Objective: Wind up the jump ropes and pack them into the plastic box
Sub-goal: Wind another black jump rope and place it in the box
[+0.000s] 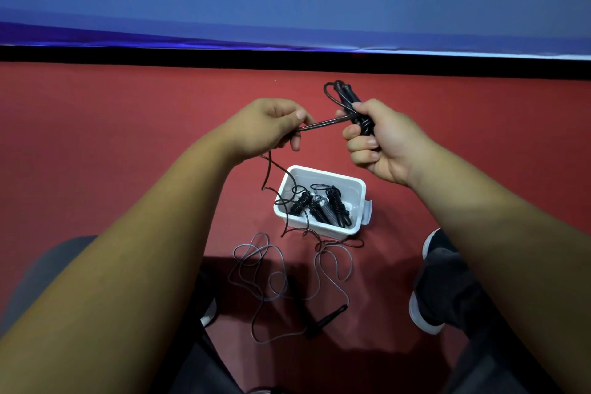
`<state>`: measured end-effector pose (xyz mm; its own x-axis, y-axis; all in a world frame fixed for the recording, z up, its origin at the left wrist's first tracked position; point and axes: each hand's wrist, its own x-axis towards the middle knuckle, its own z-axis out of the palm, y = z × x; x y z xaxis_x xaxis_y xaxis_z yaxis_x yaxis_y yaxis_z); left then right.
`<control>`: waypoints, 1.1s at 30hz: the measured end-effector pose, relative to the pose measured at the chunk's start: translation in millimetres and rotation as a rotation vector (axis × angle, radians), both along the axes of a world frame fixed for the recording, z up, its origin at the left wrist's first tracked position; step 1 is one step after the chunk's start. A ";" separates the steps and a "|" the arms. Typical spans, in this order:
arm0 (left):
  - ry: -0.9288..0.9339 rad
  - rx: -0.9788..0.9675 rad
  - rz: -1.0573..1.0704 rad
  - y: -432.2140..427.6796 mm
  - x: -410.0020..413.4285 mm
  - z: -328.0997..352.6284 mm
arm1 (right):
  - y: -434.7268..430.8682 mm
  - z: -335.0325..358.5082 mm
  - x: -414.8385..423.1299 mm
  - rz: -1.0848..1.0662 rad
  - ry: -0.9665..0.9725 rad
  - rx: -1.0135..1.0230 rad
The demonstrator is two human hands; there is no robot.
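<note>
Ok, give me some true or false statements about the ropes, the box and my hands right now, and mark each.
1. The right-hand grip holds the black rope handles. True.
2. The plastic box is empty. False: wound ropes lie in it.
3. The left-hand grip pinches the cord. True.
4. The box has its lid on. False: it stands open.
5. A loose rope lies on the floor. True.
</note>
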<state>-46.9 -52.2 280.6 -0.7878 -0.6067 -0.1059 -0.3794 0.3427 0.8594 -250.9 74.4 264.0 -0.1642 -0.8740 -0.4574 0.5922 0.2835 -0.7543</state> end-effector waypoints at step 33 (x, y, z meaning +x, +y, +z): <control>-0.237 0.068 -0.114 -1.3 15.1 3.8 | 1.5 16.7 -2.6 -0.106 -0.063 -0.030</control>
